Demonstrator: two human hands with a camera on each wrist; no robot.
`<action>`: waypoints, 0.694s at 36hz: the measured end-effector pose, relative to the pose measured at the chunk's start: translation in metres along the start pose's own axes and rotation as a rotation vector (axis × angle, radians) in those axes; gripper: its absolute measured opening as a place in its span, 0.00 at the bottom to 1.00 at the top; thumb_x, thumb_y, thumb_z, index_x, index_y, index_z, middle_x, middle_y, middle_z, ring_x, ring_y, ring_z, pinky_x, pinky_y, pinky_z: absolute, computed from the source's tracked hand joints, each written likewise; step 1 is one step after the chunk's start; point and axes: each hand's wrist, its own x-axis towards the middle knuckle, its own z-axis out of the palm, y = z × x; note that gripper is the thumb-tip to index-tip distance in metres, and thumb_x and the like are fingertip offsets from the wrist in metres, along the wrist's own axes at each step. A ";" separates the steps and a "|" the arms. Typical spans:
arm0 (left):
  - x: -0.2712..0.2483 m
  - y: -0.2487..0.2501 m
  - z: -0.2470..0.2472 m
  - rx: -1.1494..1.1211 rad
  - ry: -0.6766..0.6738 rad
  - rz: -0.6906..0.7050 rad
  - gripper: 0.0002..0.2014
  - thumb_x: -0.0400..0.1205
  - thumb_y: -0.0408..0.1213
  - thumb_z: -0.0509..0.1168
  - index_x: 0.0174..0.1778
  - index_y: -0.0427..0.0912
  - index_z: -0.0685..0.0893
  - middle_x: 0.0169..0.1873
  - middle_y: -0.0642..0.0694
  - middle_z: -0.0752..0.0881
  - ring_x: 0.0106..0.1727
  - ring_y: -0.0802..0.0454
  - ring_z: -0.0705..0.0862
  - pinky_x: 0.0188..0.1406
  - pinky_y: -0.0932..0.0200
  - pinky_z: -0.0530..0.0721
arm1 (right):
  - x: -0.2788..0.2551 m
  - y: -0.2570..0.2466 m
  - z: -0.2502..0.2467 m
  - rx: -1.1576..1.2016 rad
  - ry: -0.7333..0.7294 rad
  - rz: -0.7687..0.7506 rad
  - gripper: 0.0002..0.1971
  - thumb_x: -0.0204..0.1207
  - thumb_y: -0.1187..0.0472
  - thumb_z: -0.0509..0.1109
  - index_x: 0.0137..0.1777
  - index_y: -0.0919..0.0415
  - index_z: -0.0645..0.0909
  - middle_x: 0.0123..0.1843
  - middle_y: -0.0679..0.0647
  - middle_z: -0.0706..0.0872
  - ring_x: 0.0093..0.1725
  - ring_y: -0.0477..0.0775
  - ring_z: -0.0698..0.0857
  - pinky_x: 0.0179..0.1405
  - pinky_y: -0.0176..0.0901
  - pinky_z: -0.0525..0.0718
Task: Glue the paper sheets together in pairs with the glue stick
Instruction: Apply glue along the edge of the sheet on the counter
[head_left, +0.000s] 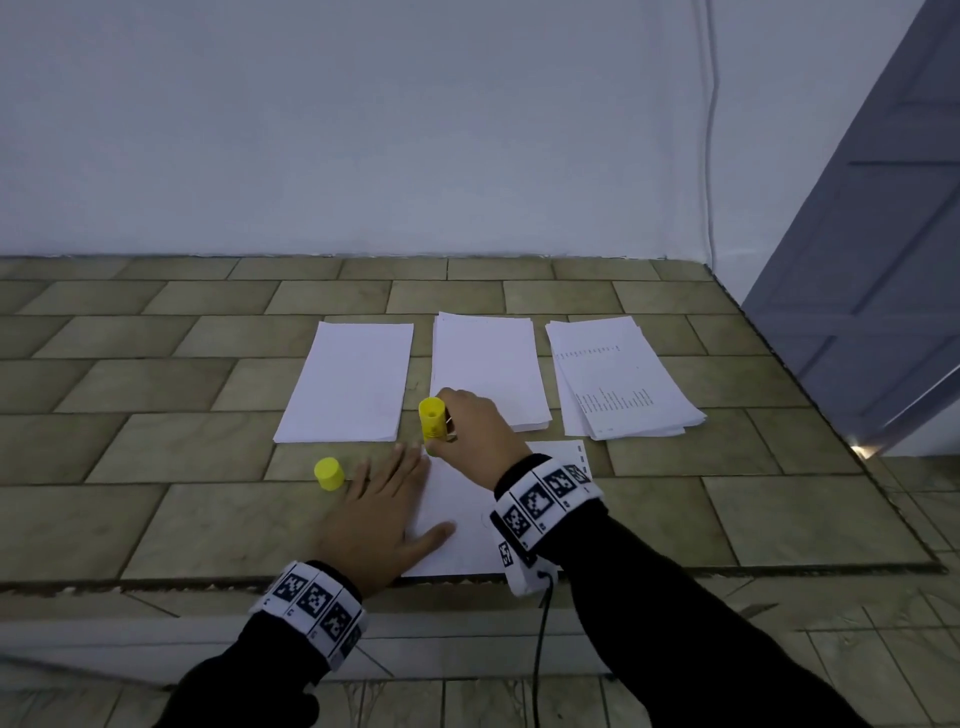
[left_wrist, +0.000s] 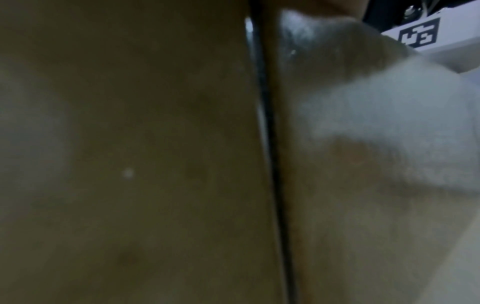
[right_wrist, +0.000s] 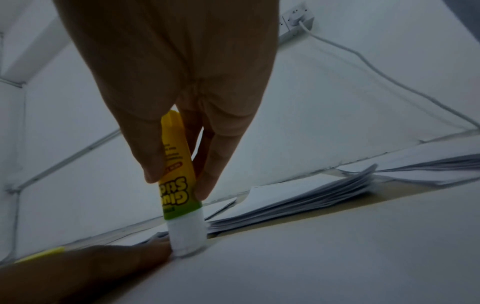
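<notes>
The glue stick (right_wrist: 179, 185) is gripped upright between the thumb and fingers of the right hand (head_left: 475, 431), its white tip pressed onto the far left corner of the single sheet (head_left: 457, 499) lying nearest the person. The left hand (head_left: 376, 514) is laid flat with straight fingers on that sheet's left edge, its fingertips just beside the glue tip. The yellow cap (head_left: 329, 473) is stood on the tiled floor (head_left: 156, 395), just left of the left hand. Three paper stacks (head_left: 488, 369) are ranged beyond both hands.
</notes>
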 end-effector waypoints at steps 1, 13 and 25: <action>0.000 0.000 0.000 -0.007 0.013 0.003 0.51 0.75 0.78 0.30 0.86 0.44 0.47 0.85 0.52 0.44 0.86 0.53 0.40 0.83 0.46 0.36 | 0.001 -0.001 0.001 -0.014 -0.002 -0.001 0.12 0.74 0.64 0.72 0.53 0.66 0.75 0.52 0.65 0.81 0.52 0.64 0.80 0.46 0.48 0.75; 0.000 -0.004 0.007 -0.010 0.093 0.021 0.50 0.77 0.77 0.35 0.85 0.42 0.51 0.84 0.50 0.51 0.86 0.53 0.47 0.81 0.51 0.36 | -0.023 0.040 -0.032 -0.004 0.070 0.132 0.12 0.73 0.62 0.74 0.47 0.60 0.72 0.51 0.61 0.82 0.51 0.61 0.82 0.53 0.56 0.81; -0.001 -0.003 0.005 0.006 0.072 0.025 0.47 0.80 0.74 0.39 0.84 0.39 0.63 0.84 0.48 0.58 0.84 0.50 0.57 0.80 0.48 0.43 | -0.067 0.102 -0.080 -0.002 0.286 0.230 0.09 0.74 0.64 0.75 0.47 0.64 0.77 0.45 0.59 0.85 0.44 0.57 0.85 0.48 0.53 0.85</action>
